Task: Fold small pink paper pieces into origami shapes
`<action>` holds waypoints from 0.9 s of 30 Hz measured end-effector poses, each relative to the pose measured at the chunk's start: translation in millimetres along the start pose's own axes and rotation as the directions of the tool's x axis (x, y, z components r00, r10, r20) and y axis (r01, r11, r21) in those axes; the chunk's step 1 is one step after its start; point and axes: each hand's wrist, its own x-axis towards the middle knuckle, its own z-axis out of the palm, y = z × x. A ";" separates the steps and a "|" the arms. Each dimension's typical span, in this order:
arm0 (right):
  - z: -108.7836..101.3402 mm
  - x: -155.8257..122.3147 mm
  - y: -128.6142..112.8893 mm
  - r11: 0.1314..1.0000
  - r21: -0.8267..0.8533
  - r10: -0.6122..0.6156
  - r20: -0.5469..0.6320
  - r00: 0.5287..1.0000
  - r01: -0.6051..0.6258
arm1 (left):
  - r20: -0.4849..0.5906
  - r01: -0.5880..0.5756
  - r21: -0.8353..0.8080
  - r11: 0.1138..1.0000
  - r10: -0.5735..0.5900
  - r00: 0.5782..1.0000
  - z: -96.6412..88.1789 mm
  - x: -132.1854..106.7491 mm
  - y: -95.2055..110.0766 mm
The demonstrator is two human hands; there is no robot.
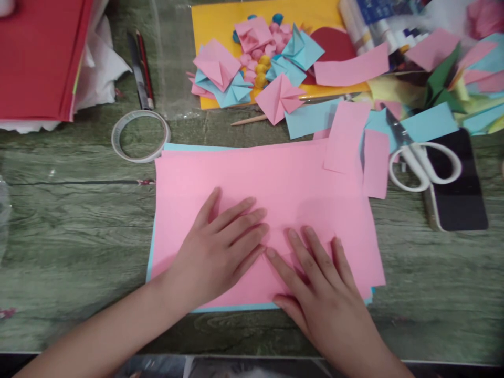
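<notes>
A stack of pink paper sheets [244, 170] lies in front of me, with light blue sheet edges [197, 147] showing beneath it. My left hand [220, 249] rests palm down on the top sheet, fingers stretched out. To its right, my right hand [321, 289] also lies on the pink paper with its fingers apart, the forefinger close to the left hand's little finger. Faint lines show between the hands, perhaps a smaller pink piece; I cannot tell. Two cut pink strips, one long [346, 137] and one short [376, 164], lie over the stack's upper right corner.
White-handled scissors [419, 165] rest partly on a phone [459, 184] at the right. A tape roll [140, 135] touches the stack's upper left. Behind are a knife [137, 73], a red pencil [145, 71], folded paper pieces [218, 68], a yellow sheet [208, 21] and red sheets [37, 58].
</notes>
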 end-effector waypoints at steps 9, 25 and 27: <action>-0.2 -1.3 0.8 1.000 -0.014 -0.008 0.011 1.000 0.008 | 0.029 0.037 -0.012 0.999 -0.036 0.999 -2.0 0.7 1.1; -0.4 -1.1 0.6 1.000 -0.016 -0.008 0.005 1.000 0.008 | 0.017 0.020 -0.006 1.000 -0.020 1.000 -0.5 -0.4 0.6; -0.4 -1.0 0.3 1.000 -0.014 -0.006 0.004 1.000 0.006 | 0.010 0.013 -0.006 1.000 -0.013 1.000 -0.4 -0.6 0.4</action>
